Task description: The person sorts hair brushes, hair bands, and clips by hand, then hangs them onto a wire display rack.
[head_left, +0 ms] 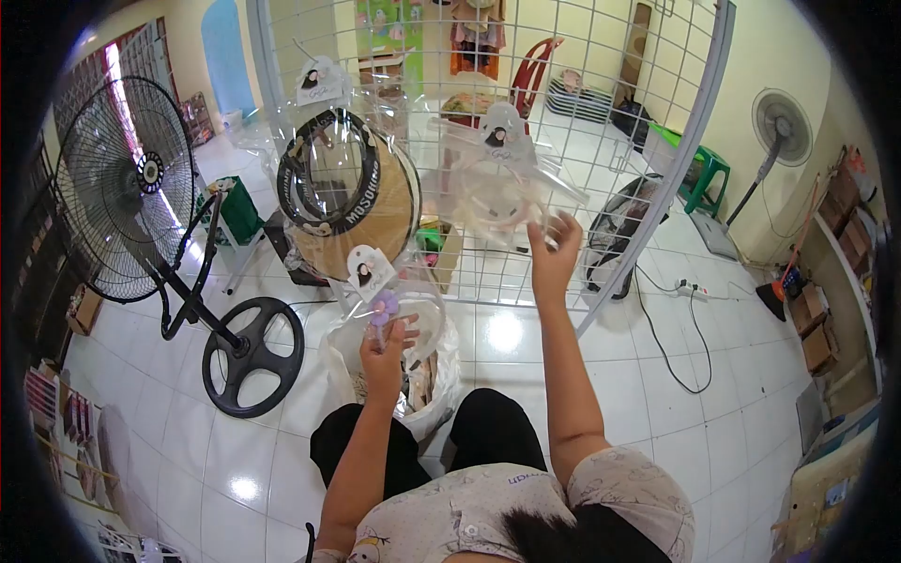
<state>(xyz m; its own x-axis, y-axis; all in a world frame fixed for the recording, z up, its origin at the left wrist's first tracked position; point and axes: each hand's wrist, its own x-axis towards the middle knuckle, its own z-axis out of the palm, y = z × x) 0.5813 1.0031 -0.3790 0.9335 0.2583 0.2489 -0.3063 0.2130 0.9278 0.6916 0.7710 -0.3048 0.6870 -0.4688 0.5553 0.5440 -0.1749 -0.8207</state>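
Observation:
In my left hand (383,345) is a packaged headband (413,314) with a purple flower and a white card (370,270) at its top. My fingers close round the lower part of its clear wrapping. My right hand (556,246) is raised, its fingers loosely curled and apart. Its fingertips are right at the lower right edge of a clear packet (507,192) of pale headbands, which hangs at the wire grid (619,122). Left of it hangs a clear bag holding a black-banded tan round item (394,202) lettered "MOSCHINO".
A white plastic bag (439,394) of packets stands between my knees. To the left is a black standing fan (150,174) with a wheel-like base (251,357). A cable (671,352) and power strip (693,289) lie on the tiles at right, near a green stool (707,178).

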